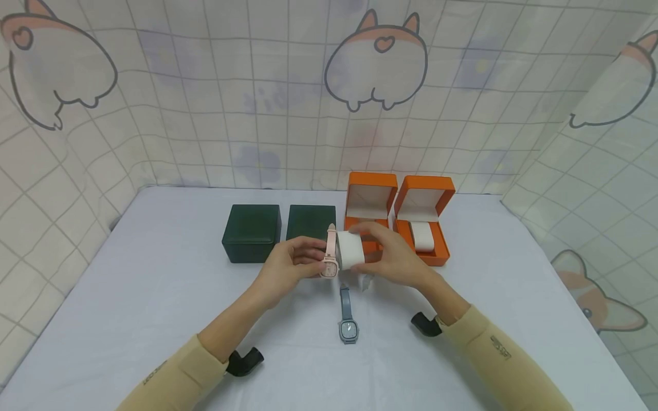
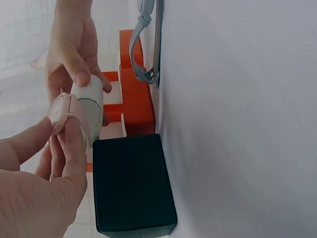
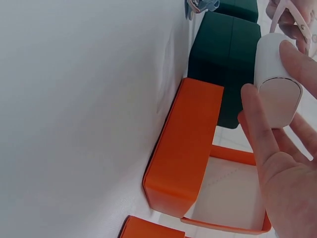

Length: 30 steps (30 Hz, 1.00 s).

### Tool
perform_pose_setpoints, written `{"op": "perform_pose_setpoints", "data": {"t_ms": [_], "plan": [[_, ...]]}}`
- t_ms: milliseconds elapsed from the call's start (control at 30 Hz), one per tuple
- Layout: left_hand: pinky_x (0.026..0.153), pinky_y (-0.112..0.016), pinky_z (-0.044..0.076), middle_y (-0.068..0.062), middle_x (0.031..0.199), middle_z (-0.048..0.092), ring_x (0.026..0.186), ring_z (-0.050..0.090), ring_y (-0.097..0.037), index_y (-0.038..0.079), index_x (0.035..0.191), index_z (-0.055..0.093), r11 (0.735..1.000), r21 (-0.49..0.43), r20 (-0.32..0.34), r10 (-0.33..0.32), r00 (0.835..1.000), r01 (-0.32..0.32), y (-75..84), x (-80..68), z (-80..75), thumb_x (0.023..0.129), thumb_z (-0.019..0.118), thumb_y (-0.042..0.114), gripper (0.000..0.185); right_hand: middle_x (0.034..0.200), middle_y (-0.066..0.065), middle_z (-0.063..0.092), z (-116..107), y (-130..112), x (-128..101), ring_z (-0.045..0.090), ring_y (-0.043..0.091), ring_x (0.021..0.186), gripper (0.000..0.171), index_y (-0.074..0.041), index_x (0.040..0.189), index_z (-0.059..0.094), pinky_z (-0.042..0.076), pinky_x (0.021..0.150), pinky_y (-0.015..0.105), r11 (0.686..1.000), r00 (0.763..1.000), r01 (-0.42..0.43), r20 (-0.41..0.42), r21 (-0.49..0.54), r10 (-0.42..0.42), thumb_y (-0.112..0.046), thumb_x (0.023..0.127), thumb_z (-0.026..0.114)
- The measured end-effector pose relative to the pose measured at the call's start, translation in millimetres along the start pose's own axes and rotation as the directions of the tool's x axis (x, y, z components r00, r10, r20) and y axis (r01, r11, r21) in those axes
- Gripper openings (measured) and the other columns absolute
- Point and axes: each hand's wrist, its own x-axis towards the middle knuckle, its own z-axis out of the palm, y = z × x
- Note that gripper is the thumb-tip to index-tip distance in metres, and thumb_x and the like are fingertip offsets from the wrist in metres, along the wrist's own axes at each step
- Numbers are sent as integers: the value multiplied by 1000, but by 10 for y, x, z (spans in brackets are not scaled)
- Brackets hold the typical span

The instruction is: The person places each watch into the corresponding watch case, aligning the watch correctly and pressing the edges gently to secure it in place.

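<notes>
My left hand [image 1: 285, 265] pinches a pink wristwatch [image 1: 330, 268] near its case, with the strap standing upward in the head view. Beside it, my right hand [image 1: 398, 260] grips a white watch cushion [image 1: 351, 250] between thumb and fingers. In the left wrist view the pink watch overlaps one end of the cushion [image 2: 89, 96]. From the right wrist, the cushion's flat end [image 3: 280, 101] faces the palm, and part of the pink strap [image 3: 280, 15] shows beyond it. A blue-grey wristwatch [image 1: 348, 330] lies on the white table below the hands.
Two lidded dark green boxes [image 1: 252, 233] [image 1: 311, 220] stand behind the left hand. Two orange boxes with raised lids [image 1: 372, 180] [image 1: 426, 182] stand behind the right; the rightmost holds a white cushion [image 1: 422, 236]. A small clear wrapper [image 1: 365, 281] lies below the right hand.
</notes>
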Motion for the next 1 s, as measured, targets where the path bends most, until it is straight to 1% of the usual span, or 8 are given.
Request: {"op": "perform_pose_setpoints", "data": {"t_ms": [167, 300, 400, 500, 667, 900, 1000], "plan": [[84, -32, 60, -12, 112, 69, 98, 69, -25, 4, 130, 65, 1000, -21, -10, -4, 1000, 3, -10, 10, 15, 89, 78, -1, 43, 151, 1, 48, 11, 17, -25, 56, 30, 127, 71, -18, 142, 54, 59, 88, 44, 1000, 1000, 3, 2, -11, -3, -13, 81, 90], [83, -33, 60, -13, 113, 69, 98, 69, -25, 4, 131, 65, 1000, -28, -11, -5, 1000, 4, -4, 11, 26, 90, 77, -2, 43, 150, 0, 48, 8, 42, -40, 55, 30, 128, 72, -19, 143, 55, 59, 88, 43, 999, 1000, 29, 12, -13, -29, -12, 81, 90], [84, -33, 60, -12, 113, 69, 99, 69, -25, 5, 131, 65, 1000, -24, -13, -7, 1000, 6, -4, 10, 31, 90, 78, -1, 43, 150, 1, 49, -4, 44, -49, 55, 30, 128, 73, -18, 144, 55, 58, 90, 47, 999, 998, 51, 26, 8, -51, -11, 80, 90], [85, -32, 60, -11, 113, 69, 100, 69, -25, 6, 131, 65, 1000, -13, -11, -12, 1000, 11, -15, 12, 34, 90, 78, 1, 43, 150, 2, 50, -16, 35, -51, 55, 30, 128, 73, -17, 144, 56, 57, 91, 51, 998, 997, 65, 39, 13, -65, -12, 80, 91], [87, -32, 59, -10, 113, 69, 100, 69, -25, 7, 131, 65, 1000, 3, -10, -12, 1000, 12, -32, 19, 39, 90, 79, 3, 44, 149, 1, 51, -30, 17, -52, 55, 28, 128, 73, -17, 144, 57, 57, 92, 51, 998, 997, 67, 43, -1, -67, -16, 80, 92], [88, -32, 59, -11, 114, 69, 101, 68, -25, 6, 131, 66, 1000, -2, 4, -8, 1000, 8, -27, 14, 49, 91, 78, 2, 42, 150, -1, 51, -29, 25, -57, 53, 26, 131, 71, -18, 143, 58, 55, 94, 55, 994, 993, 95, 59, 50, -98, -11, 81, 90], [88, -32, 59, -11, 115, 69, 102, 68, -25, 6, 131, 65, 1000, -7, 12, -2, 1000, 2, -13, 8, 54, 91, 77, 2, 42, 152, -1, 49, -26, 24, -58, 50, 26, 133, 71, -18, 145, 57, 54, 95, 55, 993, 991, 112, 69, 47, -116, -10, 82, 89]]}}
